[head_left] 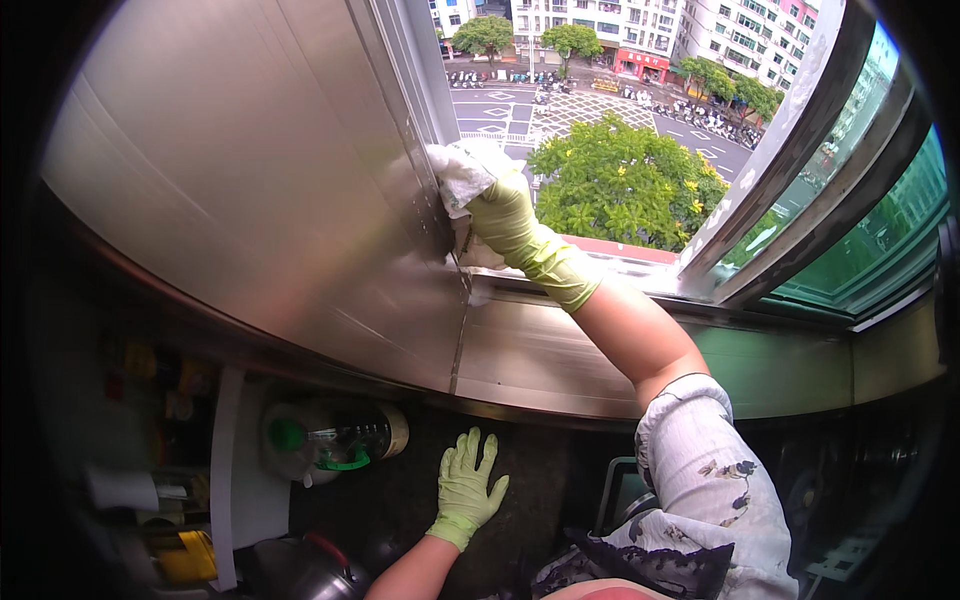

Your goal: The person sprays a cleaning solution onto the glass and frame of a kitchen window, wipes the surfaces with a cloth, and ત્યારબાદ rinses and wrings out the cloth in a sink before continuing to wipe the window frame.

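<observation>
My right hand point(504, 217), in a pale green glove, grips a crumpled white cloth point(459, 176). The cloth presses against the left side of the window frame point(412, 97), just above its lower corner. Part of the cloth is hidden behind my fingers. Lower down, my left hand point(469, 484), gloved the same way, rests with fingers apart on a dark countertop point(525, 480) and holds nothing. Left of it lies a clear plastic bottle point(341, 435) with a green cap and green handle.
Brushed metal panels point(247, 172) line the wall and the sill point(547, 345). Glass sliding panes point(847, 247) stand at the right; the opening looks down on a street and a tree point(622, 180). A metal kettle point(307, 570) and a white divider point(225, 480) are at lower left.
</observation>
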A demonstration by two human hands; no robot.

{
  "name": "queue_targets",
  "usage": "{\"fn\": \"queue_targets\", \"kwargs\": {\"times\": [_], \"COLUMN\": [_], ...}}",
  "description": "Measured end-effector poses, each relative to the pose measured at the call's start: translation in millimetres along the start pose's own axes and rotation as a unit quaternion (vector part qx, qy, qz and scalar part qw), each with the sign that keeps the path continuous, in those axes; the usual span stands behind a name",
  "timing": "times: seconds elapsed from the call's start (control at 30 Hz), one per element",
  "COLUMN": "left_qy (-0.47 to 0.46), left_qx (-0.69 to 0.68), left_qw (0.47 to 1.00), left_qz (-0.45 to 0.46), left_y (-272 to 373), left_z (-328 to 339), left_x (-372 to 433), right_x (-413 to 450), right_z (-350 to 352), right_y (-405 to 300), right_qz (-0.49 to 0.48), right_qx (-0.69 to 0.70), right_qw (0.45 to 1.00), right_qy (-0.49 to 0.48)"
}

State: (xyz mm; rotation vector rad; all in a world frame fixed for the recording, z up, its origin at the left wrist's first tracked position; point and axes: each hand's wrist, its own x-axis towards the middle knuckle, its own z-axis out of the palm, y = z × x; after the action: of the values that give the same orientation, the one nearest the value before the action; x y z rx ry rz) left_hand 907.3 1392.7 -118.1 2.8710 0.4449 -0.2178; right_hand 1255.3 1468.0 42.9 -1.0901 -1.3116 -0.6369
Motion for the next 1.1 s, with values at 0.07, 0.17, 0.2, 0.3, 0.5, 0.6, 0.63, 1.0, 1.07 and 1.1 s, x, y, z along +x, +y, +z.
{"fn": "queue_targets", "kwargs": {"times": [0.07, 0.17, 0.2, 0.3, 0.5, 0.6, 0.63, 1.0, 1.07, 1.1], "left_qy": [0.003, 0.014, 0.019, 0.034, 0.047, 0.054, 0.055, 0.063, 0.057, 0.065], "left_qx": [-0.002, -0.022, -0.021, -0.024, -0.056, -0.069, -0.069, -0.055, -0.056, -0.057], "left_qw": [1.000, 1.000, 1.000, 0.999, 0.997, 0.996, 0.996, 0.996, 0.997, 0.996], "left_qz": [-0.003, -0.005, 0.004, -0.006, 0.004, 0.004, 0.003, 0.010, 0.008, 0.012], "left_y": [-1, -3, -2, -8, -12, -13, -12, -15, -14, -15], "left_z": [-1, -1, -2, 1, 1, 2, 2, 3, 8, 6], "left_x": [0, -2, 0, -5, -8, -5, -6, -9, -13, -9], "right_x": [41, 124, 149, 252, 371, 399, 402, 342, 300, 281], "right_z": [2, -1, -12, 2, 7, 3, 0, -10, -10, -14], "right_y": [-6, -26, -9, -65, -81, -77, -74, -73, -63, -65], "right_qz": [0.024, 0.133, 0.144, 0.138, 0.050, 0.038, 0.039, 0.045, 0.060, 0.063], "right_qx": [0.056, 0.157, 0.281, 0.307, 0.186, 0.141, 0.131, 0.107, 0.117, 0.116], "right_qw": [0.998, 0.977, 0.949, 0.940, 0.980, 0.988, 0.989, 0.992, 0.990, 0.990], "right_qy": [0.028, 0.048, 0.022, 0.052, 0.055, 0.060, 0.060, 0.053, 0.053, 0.056]}}
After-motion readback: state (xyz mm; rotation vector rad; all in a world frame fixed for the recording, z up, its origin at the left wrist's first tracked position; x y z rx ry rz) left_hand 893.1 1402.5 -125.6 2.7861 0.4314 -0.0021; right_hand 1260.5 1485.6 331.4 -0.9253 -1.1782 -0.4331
